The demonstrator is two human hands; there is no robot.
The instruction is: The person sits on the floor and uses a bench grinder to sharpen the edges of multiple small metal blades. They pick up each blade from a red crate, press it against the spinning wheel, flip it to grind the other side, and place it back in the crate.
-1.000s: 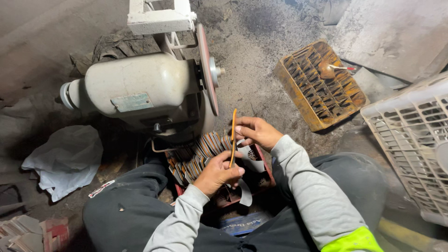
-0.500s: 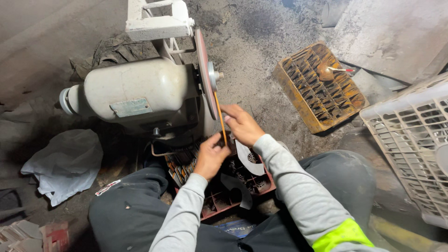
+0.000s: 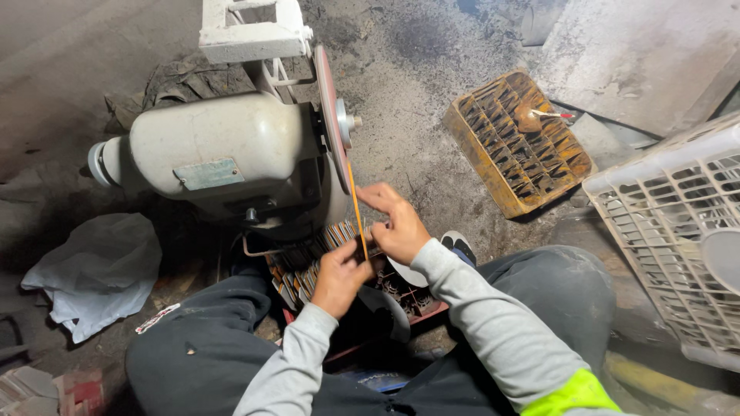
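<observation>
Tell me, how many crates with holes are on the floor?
2. A rusty orange crate lies on the floor ahead, right of the grinder. A white plastic crate sits at the right edge, partly cut off. More may be out of view.

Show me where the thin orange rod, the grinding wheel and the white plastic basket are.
thin orange rod (image 3: 356,206): head view, middle of its shaft above the hands.
grinding wheel (image 3: 328,108): head view, reddish face of the disc.
white plastic basket (image 3: 669,231): head view, its lattice side wall.

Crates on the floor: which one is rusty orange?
The slotted crate lying flat beyond the right hand; the other crate, at the right edge, is white plastic lattice.
</observation>
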